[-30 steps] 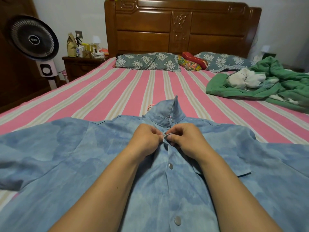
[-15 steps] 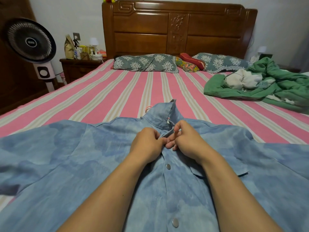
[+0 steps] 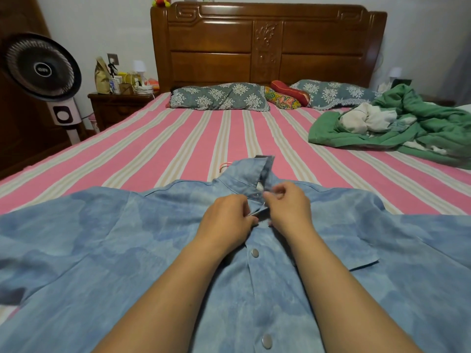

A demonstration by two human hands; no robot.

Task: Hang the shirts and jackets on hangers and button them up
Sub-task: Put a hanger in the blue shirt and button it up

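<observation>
The bed [image 3: 178, 149], under a pink and beige striped sheet, carries everything. Against its headboard [image 3: 267, 44] lie two grey floral pillows [image 3: 219, 96], with a red and a patterned cushion [image 3: 285, 96] between them. Well below the headboard, at the near edge, a blue shirt [image 3: 102, 238] is spread flat. Right of the shirt and nearer the headboard sits a green and white heap of clothes [image 3: 397, 126].

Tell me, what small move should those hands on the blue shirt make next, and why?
Probably press the placket edges together to close the fastening just under the collar. The left hand and right hand each pinch one front edge of the blue shirt there, the collar gapes open, and two buttons lower down look already closed.
</observation>
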